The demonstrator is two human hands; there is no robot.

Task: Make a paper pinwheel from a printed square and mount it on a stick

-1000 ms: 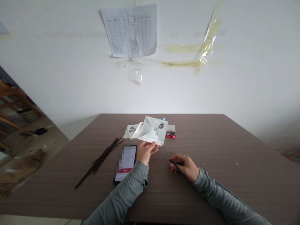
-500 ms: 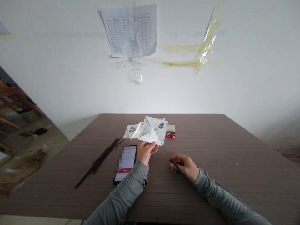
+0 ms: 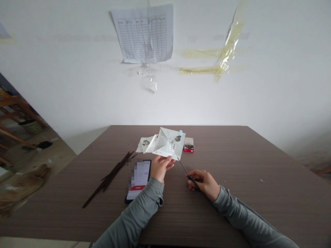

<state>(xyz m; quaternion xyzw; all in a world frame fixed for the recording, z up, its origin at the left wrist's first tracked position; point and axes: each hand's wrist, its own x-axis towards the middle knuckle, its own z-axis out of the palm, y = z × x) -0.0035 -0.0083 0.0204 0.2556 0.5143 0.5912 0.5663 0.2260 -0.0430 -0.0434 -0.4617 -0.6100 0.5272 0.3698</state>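
My left hand (image 3: 161,167) pinches the lower edge of a creased, printed paper sheet (image 3: 169,143) and holds it up above the table. The sheet has diagonal folds and a dark printed picture on its right side. In my right hand (image 3: 204,182) is a pair of scissors (image 3: 193,181), gripped by its black handles. The blades point up and left, with their tips at the sheet's lower right corner. Whether the tips are around the paper or only touching it, I cannot tell. More printed paper (image 3: 146,144) lies just behind and to the left.
A phone (image 3: 139,182) with a lit screen lies beside my left forearm. Thin dark strips (image 3: 111,175) are bunched to its left. A small red box (image 3: 188,146) with little metal pieces stands right of the sheet, near a blue-and-white object (image 3: 181,131). The wall borders the table's far edge.
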